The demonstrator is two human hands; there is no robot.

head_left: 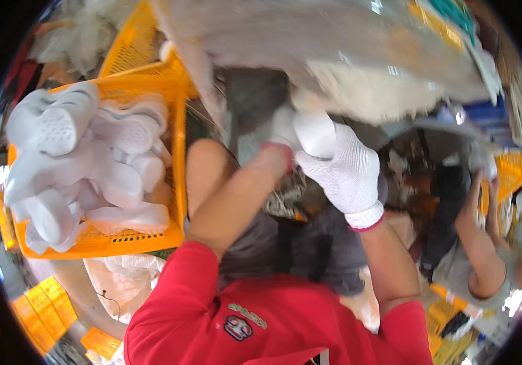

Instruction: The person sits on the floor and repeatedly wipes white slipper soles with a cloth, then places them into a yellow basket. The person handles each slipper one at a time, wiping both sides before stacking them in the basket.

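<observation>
My right hand (353, 165), in a white knitted glove with a red cuff edge, is closed around a smooth, rounded white clog (315, 135). Only part of that clog shows, and it looks like those in the basket. Beside it is my left hand (283, 129), also in a white glove, close to the clog's left side. Motion smears the left fingers, so their grip is unclear. Several white clogs (60, 131) with perforated toes lie piled in an orange plastic basket (177, 164) at my left.
A pale, plastic-covered surface (261, 36) stretches across the far side above my hands. Below its edge stands a blurred grey surface (255, 91). Stacked orange crates (45, 310) are at lower left. At right sits another person (486, 267) near an orange basket (510, 173).
</observation>
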